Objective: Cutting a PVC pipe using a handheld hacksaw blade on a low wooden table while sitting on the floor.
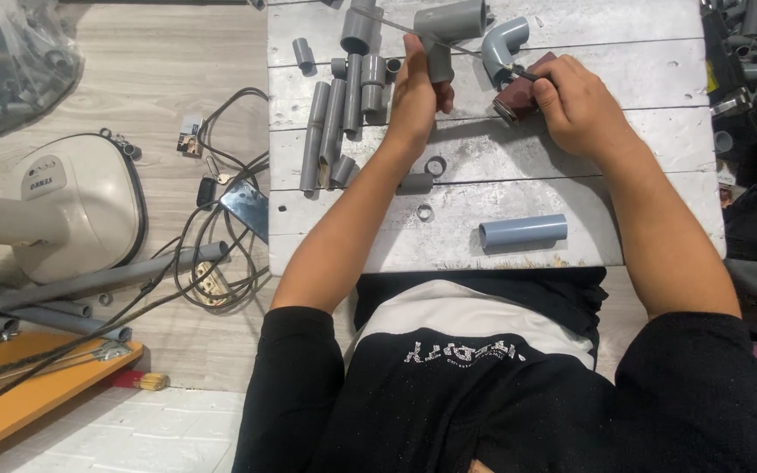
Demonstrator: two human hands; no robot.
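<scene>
A grey pipe tee (445,31) is clamped in the left hand (415,96) at twelve o'clock on the white worktop (484,188). A thin brush (519,73), pinched shut in the right hand (576,105), is dipped into a dark red can (519,98); its contents cannot be seen. Excess is best wiped on the rim, and the tee held steady.
</scene>
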